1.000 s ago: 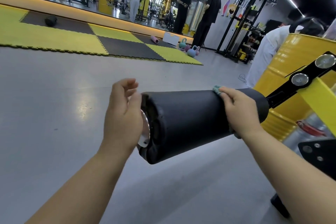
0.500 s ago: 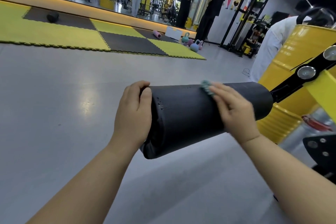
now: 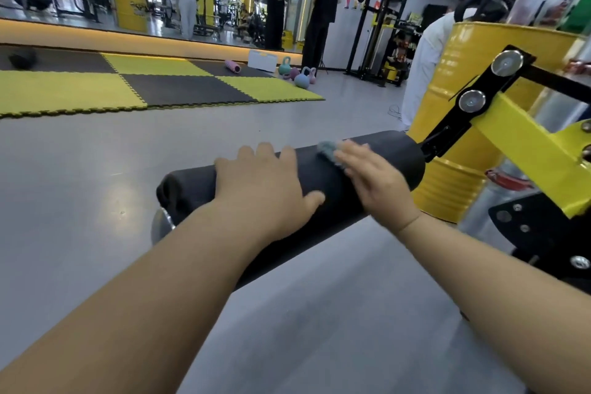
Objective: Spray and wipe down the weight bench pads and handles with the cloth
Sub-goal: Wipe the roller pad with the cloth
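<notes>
A black cylindrical foam roller pad (image 3: 192, 189) juts out over the grey gym floor (image 3: 96, 201) from a black bracket on the yellow steel bench frame (image 3: 524, 141). The left hand (image 3: 265, 182) lies over the pad's middle, its grip wrapped round the top with the thumb along the near side. The right hand (image 3: 374, 182), its grip spread with straight fingers, presses a small teal cloth (image 3: 327, 150) flat on the pad's top, towards the frame end. A yellow metal drum (image 3: 463, 73) stands behind.
</notes>
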Motion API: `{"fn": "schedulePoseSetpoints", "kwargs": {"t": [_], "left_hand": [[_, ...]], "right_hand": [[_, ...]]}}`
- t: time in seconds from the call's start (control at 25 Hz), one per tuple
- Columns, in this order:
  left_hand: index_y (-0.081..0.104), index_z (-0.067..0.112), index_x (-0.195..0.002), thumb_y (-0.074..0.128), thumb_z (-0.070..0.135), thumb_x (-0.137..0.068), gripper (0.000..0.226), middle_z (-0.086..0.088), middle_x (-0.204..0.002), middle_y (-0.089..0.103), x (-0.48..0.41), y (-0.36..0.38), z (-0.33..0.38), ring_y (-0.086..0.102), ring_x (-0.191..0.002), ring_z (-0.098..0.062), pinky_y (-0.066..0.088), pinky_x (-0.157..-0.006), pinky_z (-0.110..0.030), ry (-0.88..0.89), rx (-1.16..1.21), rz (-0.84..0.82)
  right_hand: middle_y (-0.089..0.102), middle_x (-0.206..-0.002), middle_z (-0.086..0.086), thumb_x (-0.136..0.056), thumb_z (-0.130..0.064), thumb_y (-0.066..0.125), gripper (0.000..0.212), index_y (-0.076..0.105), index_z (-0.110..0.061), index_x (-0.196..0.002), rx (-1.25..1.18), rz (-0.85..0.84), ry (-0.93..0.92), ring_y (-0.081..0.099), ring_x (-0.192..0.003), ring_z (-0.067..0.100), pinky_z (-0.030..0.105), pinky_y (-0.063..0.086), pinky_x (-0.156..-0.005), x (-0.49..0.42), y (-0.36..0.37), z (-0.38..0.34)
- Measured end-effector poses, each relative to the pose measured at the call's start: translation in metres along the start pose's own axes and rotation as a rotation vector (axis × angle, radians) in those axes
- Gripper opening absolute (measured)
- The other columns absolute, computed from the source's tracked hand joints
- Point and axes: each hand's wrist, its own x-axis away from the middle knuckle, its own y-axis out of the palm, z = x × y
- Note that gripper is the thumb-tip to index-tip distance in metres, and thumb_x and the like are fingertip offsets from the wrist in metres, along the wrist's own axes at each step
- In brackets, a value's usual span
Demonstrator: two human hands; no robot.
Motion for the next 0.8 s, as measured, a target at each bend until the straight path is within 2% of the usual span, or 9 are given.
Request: {"fn": "schedulePoseSetpoints", "kwargs": {"t": [0.08, 0.16, 0.2, 0.24, 0.36, 0.48, 0.6, 0.72, 0.8], "left_hand": [[0.027, 0.023, -0.138, 0.040, 0.075, -0.078, 0.081, -0.007, -0.137, 0.035, -0.008, 0.006, 0.011, 0.034, -0.125, -0.032, 0.028, -0.101, -0.059, -0.012, -0.145, -0.092], [0.026, 0.022, -0.139, 0.048, 0.079, -0.070, 0.092, -0.008, -0.135, 0.035, -0.018, 0.007, 0.022, 0.034, -0.125, -0.033, 0.027, -0.101, -0.063, -0.006, -0.189, -0.094], [0.026, 0.021, -0.139, 0.052, 0.079, -0.067, 0.096, -0.008, -0.132, 0.035, -0.023, 0.006, 0.026, 0.035, -0.123, -0.033, 0.032, -0.100, -0.060, -0.001, -0.192, -0.091], [0.025, 0.021, -0.139, 0.056, 0.079, -0.064, 0.099, -0.008, -0.130, 0.036, -0.029, 0.004, 0.030, 0.037, -0.120, -0.034, 0.037, -0.098, -0.058, 0.002, -0.200, -0.102], [0.023, 0.020, -0.141, 0.062, 0.077, -0.060, 0.106, -0.007, -0.124, 0.037, -0.042, 0.001, 0.040, 0.045, -0.116, -0.035, 0.046, -0.091, -0.055, 0.001, -0.275, -0.166], [0.023, 0.019, -0.139, 0.063, 0.077, -0.059, 0.107, -0.008, -0.119, 0.036, -0.049, 0.000, 0.047, 0.052, -0.110, -0.036, 0.051, -0.085, -0.054, 0.011, -0.354, -0.213], [0.025, 0.020, -0.136, 0.061, 0.081, -0.055, 0.107, -0.007, -0.108, 0.034, -0.057, 0.001, 0.048, 0.053, -0.106, -0.036, 0.052, -0.084, -0.051, 0.017, -0.388, -0.230], [0.024, 0.021, -0.137, 0.061, 0.082, -0.055, 0.108, -0.007, -0.113, 0.036, -0.062, 0.001, 0.048, 0.055, -0.106, -0.038, 0.052, -0.084, -0.051, 0.031, -0.413, -0.246], [0.024, 0.022, -0.137, 0.061, 0.082, -0.055, 0.109, -0.008, -0.116, 0.036, -0.064, 0.001, 0.048, 0.055, -0.106, -0.040, 0.052, -0.084, -0.051, 0.040, -0.410, -0.254]], "right_hand": [[0.058, -0.130, 0.006, -0.098, -0.022, 0.044, 0.031, 0.061, -0.014, -0.123, -0.007, 0.032, 0.454, 0.055, -0.117, 0.023, 0.033, 0.039, -0.103, 0.002, -0.010, 0.041], [0.059, -0.127, 0.003, -0.097, -0.029, 0.039, 0.034, 0.060, -0.021, -0.124, -0.004, 0.049, 0.890, 0.056, -0.108, 0.023, 0.033, 0.045, -0.088, -0.007, -0.013, 0.057], [0.061, -0.124, 0.004, -0.097, -0.026, 0.038, 0.032, 0.061, -0.020, -0.119, 0.012, 0.048, 0.893, 0.056, -0.107, 0.025, 0.035, 0.044, -0.087, -0.015, -0.011, 0.049], [0.063, -0.121, 0.005, -0.097, -0.020, 0.041, 0.030, 0.064, -0.018, -0.115, 0.023, 0.033, 0.776, 0.057, -0.109, 0.026, 0.035, 0.043, -0.091, -0.022, -0.008, 0.031], [0.064, -0.122, 0.003, -0.093, -0.013, 0.049, 0.028, 0.066, -0.010, -0.114, -0.103, -0.045, 0.240, 0.055, -0.113, 0.016, 0.025, 0.039, -0.098, -0.023, -0.003, -0.036], [0.063, -0.121, 0.011, -0.093, -0.015, 0.049, 0.029, 0.066, -0.004, -0.114, -0.102, -0.045, 0.019, 0.057, -0.113, 0.020, 0.025, 0.039, -0.103, -0.019, -0.007, -0.004], [0.065, -0.117, 0.011, -0.093, -0.013, 0.051, 0.025, 0.068, -0.005, -0.111, -0.013, 0.074, 0.340, 0.059, -0.111, 0.026, 0.021, 0.036, -0.102, -0.005, -0.007, 0.068], [0.058, -0.127, 0.004, -0.098, -0.020, 0.039, 0.032, 0.059, -0.018, -0.124, -0.053, 0.136, 0.941, 0.054, -0.115, 0.028, 0.034, 0.041, -0.099, 0.005, -0.013, 0.106], [0.055, -0.131, 0.004, -0.099, -0.019, 0.035, 0.035, 0.056, -0.017, -0.128, -0.012, 0.169, 1.109, 0.049, -0.120, 0.026, 0.032, 0.037, -0.098, -0.006, -0.011, 0.098]]}}
